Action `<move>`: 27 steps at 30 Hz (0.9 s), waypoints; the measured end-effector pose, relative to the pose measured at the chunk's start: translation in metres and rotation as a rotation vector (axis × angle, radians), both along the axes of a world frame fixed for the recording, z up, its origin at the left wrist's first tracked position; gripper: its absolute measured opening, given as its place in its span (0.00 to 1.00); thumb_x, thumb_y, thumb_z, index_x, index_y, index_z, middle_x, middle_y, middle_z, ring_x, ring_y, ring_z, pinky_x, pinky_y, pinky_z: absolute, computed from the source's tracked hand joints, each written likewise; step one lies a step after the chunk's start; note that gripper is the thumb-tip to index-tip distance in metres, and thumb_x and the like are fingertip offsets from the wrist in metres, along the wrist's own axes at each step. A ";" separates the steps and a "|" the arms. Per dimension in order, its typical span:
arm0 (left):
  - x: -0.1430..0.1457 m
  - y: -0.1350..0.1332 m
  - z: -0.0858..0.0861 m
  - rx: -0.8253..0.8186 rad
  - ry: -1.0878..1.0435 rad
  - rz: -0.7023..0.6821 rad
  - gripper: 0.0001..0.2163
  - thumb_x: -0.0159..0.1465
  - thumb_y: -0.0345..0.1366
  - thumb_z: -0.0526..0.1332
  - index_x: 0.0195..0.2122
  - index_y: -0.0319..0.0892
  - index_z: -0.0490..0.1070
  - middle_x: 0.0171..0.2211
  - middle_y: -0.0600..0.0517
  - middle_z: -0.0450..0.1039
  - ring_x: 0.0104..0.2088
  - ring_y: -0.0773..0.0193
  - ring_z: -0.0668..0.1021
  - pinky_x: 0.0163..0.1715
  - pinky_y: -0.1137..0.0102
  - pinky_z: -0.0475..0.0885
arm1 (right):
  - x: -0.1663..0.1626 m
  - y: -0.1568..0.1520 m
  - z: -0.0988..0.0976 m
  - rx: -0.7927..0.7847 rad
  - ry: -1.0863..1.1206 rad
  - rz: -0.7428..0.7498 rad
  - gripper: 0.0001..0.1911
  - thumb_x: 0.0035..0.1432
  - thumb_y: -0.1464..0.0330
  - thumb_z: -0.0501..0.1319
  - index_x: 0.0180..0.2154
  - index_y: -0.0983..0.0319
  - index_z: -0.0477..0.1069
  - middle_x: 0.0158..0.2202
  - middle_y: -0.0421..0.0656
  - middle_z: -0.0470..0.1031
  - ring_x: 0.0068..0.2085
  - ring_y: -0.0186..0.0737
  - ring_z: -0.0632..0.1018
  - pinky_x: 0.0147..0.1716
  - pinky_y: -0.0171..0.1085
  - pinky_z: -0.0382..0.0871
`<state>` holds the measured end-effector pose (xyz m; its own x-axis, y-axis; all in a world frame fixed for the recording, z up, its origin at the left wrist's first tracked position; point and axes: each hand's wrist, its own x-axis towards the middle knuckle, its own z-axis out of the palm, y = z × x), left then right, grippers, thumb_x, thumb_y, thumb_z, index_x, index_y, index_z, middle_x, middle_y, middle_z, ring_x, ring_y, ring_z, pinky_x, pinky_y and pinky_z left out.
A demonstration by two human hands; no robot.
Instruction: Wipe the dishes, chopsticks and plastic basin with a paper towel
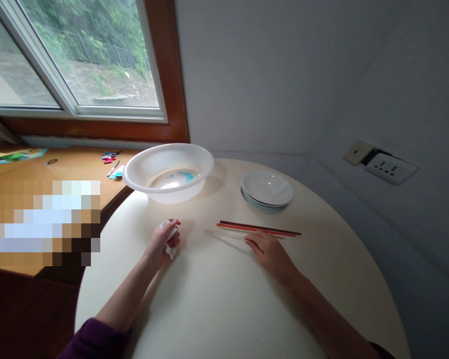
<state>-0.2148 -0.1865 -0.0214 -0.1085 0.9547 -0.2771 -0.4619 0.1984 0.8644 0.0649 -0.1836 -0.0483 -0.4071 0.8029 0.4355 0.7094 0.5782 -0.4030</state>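
Note:
My left hand [165, 241] is closed around a crumpled white tissue [170, 251], just above the table and in front of the basin. Between the fingers of my right hand [266, 249] is a thin light wooden chopstick [224, 234], its narrow end pointing left. Right behind that hand lie several other chopsticks: a dark brown one [260, 227], a red one [230, 226] and a light wooden one partly hidden by my fingers. The far end of the held chopstick is covered by my hand.
A translucent white plastic basin [168, 194] with blue markings inside stands at the back left of the round white table [202, 309]. Stacked plates [267, 188] sit at the back right. A wooden desk [75, 169] with scissors and paper adjoins on the left, below a window.

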 end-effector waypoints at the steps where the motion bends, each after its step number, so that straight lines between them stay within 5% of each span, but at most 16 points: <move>1: -0.001 0.000 0.000 0.001 0.002 0.003 0.12 0.47 0.38 0.66 0.25 0.40 0.63 0.10 0.65 0.48 0.12 0.78 0.51 0.12 0.80 0.46 | 0.004 0.001 0.001 -0.019 -0.036 -0.017 0.10 0.61 0.69 0.52 0.32 0.61 0.71 0.31 0.43 0.75 0.34 0.39 0.74 0.38 0.38 0.64; 7: 0.001 0.000 -0.002 -0.018 0.027 -0.004 0.12 0.47 0.37 0.65 0.25 0.40 0.62 0.11 0.64 0.49 0.12 0.78 0.52 0.12 0.80 0.47 | 0.027 0.007 0.004 -0.115 -0.144 -0.110 0.08 0.59 0.70 0.54 0.31 0.62 0.71 0.32 0.45 0.75 0.36 0.41 0.74 0.39 0.40 0.62; 17: 0.000 0.000 -0.004 -0.036 0.049 0.010 0.11 0.48 0.37 0.65 0.26 0.41 0.63 0.10 0.64 0.51 0.12 0.77 0.54 0.12 0.79 0.48 | 0.039 0.006 0.001 -0.061 -0.177 -0.177 0.08 0.58 0.70 0.55 0.30 0.62 0.72 0.30 0.44 0.74 0.35 0.41 0.73 0.39 0.40 0.62; 22: 0.000 0.000 -0.004 -0.046 0.067 0.011 0.09 0.49 0.37 0.64 0.26 0.41 0.63 0.10 0.63 0.51 0.12 0.76 0.55 0.12 0.79 0.48 | 0.034 0.010 -0.007 0.061 -0.181 -0.322 0.16 0.55 0.68 0.58 0.46 0.62 0.69 0.44 0.50 0.72 0.46 0.48 0.72 0.45 0.44 0.60; 27: 0.001 0.001 -0.004 -0.049 0.087 0.017 0.10 0.48 0.37 0.64 0.26 0.41 0.63 0.10 0.63 0.51 0.12 0.76 0.56 0.12 0.79 0.49 | 0.020 0.019 -0.013 -0.016 -0.227 -0.252 0.23 0.57 0.68 0.56 0.55 0.63 0.62 0.55 0.52 0.65 0.55 0.48 0.66 0.51 0.46 0.55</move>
<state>-0.2140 -0.1859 -0.0253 -0.1503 0.9381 -0.3122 -0.3896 0.2340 0.8907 0.0846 -0.1646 -0.0618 -0.2803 0.8964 0.3434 0.9018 0.3685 -0.2259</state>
